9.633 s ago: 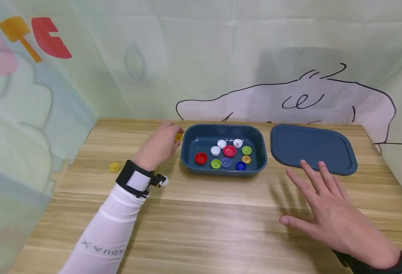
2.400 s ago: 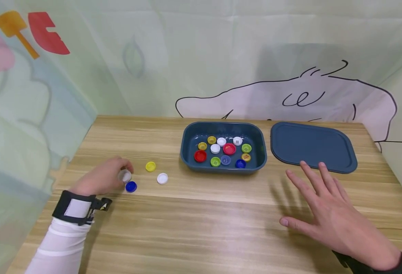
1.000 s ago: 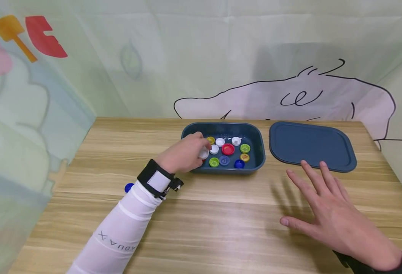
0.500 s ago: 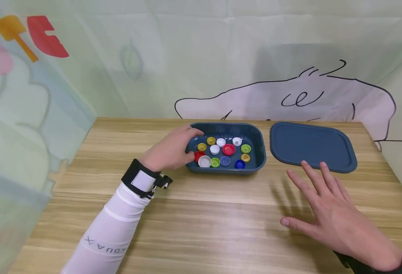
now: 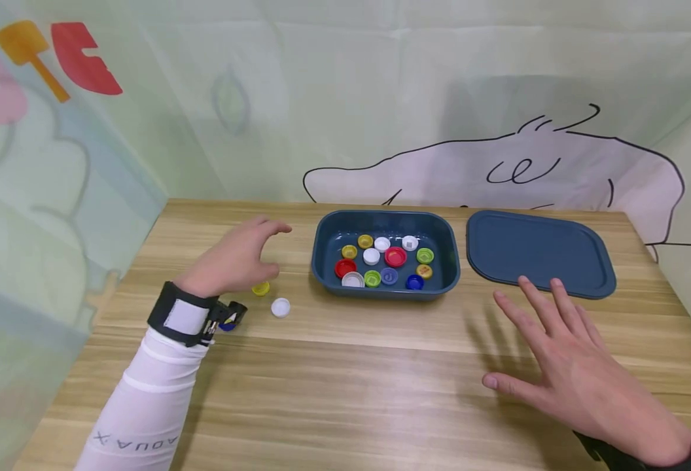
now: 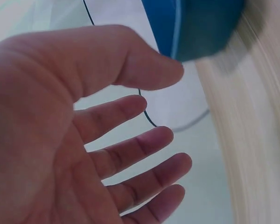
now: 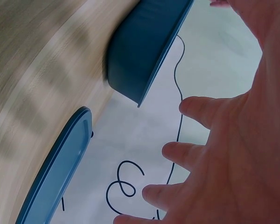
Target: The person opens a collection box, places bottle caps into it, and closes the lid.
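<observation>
My left hand (image 5: pixel 233 258) hovers over the left of the table, thumb and fingers apart with nothing between them, as the left wrist view also shows. Just under its thumb lies a yellow bottle cap (image 5: pixel 260 289), partly covered. A white cap (image 5: pixel 281 307) lies in front of that one, and a blue cap (image 5: pixel 228 325) is mostly hidden behind the wrist camera. Right of the hand stands a dark blue box (image 5: pixel 385 294) holding several caps, a large white cap (image 5: pixel 353 280) among them. My right hand (image 5: pixel 581 373) is spread in the air over the table's right side, holding nothing.
A flat dark blue lid (image 5: pixel 540 252) lies right of the box, close beyond the right fingertips. A printed cloth (image 5: pixel 345 98) hangs along the back and left edges of the wooden table (image 5: pixel 357 392).
My left hand carried the large white cap into the box, let it go beside the red one, and has moved back left over the table. The right hand stays put.
</observation>
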`<state>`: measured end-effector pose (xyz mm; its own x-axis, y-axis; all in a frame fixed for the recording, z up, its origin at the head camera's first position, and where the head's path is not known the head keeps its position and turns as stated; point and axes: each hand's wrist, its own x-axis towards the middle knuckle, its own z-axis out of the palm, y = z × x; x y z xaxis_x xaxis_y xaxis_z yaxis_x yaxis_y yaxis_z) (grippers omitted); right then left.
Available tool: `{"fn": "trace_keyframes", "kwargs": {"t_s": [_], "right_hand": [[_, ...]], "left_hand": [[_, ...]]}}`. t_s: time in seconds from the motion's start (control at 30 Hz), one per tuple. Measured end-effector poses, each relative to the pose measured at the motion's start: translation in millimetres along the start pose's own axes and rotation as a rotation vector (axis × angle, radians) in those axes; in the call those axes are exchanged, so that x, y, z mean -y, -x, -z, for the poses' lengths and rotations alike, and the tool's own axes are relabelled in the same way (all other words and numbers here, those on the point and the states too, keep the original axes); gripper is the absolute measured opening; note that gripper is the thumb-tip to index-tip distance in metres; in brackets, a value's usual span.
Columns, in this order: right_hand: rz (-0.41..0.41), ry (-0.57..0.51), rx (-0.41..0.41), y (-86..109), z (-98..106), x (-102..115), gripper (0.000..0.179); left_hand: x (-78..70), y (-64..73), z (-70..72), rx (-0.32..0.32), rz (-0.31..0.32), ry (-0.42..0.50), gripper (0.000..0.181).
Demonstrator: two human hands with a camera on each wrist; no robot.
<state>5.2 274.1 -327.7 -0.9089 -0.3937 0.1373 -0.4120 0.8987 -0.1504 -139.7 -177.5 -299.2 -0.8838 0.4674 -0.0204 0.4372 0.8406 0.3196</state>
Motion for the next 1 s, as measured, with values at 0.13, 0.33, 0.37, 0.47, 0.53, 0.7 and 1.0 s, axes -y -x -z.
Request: {"fn": "trace_keyframes", "kwargs": {"t_s": [0.13,0.33,0.37,0.47,0.53,0.7,1.0], "right_hand": [[0.001,-0.003,0.001,-0.5,0.5,0.9,0.099],[-0.003,-0.006,0.012,-1.2,0.8,1.8,0.099],[-0.003,-0.004,0.014,-1.3,0.8,1.9,0.099],[-0.003,0.000,0.017,-1.7,1.1,2.4,0.099],[-0.001,0.003,0.016,-2.0,1.2,2.4,0.099],[0.002,0.002,0.017,-2.7,1.4,2.8,0.099],[-0.003,0.002,0.028,-3.1,-0.1,3.5,0.099]], "left_hand": [[13.7,7.7,-3.3,0.033,0.022,-0.009,0.063],[26.1,16.5,-15.9,0.122,0.075,0.004,0.064],[27.9,17.2,-18.8,0.127,0.084,0.010,0.065],[32.6,19.2,-27.2,0.138,0.113,0.025,0.065],[34.8,20.0,-32.4,0.146,0.138,0.034,0.064],[37.1,21.2,-42.2,0.155,0.162,0.041,0.058],[37.1,20.7,-51.1,0.156,0.178,0.021,0.042]]}}
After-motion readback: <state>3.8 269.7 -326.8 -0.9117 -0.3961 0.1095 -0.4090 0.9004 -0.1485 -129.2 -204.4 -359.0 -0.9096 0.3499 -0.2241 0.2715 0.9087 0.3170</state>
